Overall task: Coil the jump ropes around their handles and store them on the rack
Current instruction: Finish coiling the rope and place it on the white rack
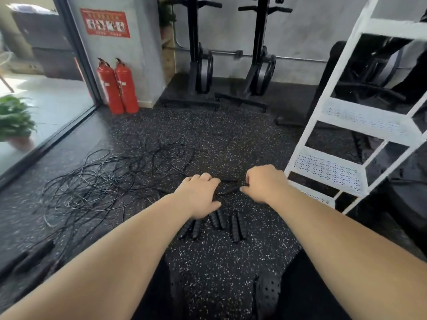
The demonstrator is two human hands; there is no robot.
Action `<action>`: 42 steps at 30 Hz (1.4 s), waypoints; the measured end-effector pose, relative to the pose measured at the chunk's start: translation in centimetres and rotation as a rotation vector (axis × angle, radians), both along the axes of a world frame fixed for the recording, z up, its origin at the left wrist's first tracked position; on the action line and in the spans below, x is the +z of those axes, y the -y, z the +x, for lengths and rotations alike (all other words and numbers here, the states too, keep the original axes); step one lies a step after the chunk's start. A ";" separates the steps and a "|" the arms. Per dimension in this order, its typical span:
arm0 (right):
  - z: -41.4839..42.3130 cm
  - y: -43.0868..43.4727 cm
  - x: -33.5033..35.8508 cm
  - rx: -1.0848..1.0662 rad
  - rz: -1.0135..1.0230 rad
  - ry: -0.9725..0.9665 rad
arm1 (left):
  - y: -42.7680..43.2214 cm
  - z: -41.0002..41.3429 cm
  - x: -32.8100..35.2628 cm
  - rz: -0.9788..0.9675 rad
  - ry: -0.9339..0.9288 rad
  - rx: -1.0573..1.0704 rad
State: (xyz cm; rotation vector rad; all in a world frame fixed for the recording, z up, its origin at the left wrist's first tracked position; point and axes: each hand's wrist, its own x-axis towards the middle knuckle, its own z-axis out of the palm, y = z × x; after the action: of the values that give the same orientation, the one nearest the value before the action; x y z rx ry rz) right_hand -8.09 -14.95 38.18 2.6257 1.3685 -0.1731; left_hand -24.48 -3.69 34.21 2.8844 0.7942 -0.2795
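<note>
Several black ribbed jump-rope handles (218,221) lie side by side on the speckled rubber floor just below my hands. Their thin black ropes (92,185) spread in a tangled heap to the left. My left hand (199,196) is palm down over the upper handles with its fingers curled; what it holds is hidden. My right hand (263,184) pinches the end of one black handle (231,190) that lies between the two hands. The white metal rack (342,139) with perforated shelves stands to the right, its shelves bare.
Two red fire extinguishers (117,86) stand against the grey wall at the back left. Black exercise machines (231,65) line the back wall. A glass wall with a potted plant (16,121) behind it runs along the left. My dark shoes (265,294) show at the bottom.
</note>
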 end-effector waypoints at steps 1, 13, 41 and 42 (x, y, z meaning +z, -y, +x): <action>0.2 -0.6 -1.0 -0.003 -0.023 -0.012 | -0.6 0.0 -0.9 -0.019 -0.013 0.009; 6.8 -8.6 -12.9 -0.094 -0.240 -0.190 | -8.7 4.1 -11.5 -0.232 -0.210 0.094; 12.1 -11.6 -44.1 -0.590 -0.208 -0.478 | -11.4 14.5 -33.0 -0.551 -0.436 0.197; 12.2 -11.5 -44.3 -0.592 -0.214 -0.482 | -11.4 14.7 -33.0 -0.554 -0.435 0.197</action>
State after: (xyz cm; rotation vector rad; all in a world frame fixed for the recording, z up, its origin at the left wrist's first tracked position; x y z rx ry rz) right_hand 4.08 -3.46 -6.15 2.8147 0.5612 -1.0185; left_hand -9.83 7.75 1.17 2.2323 0.8809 -0.9539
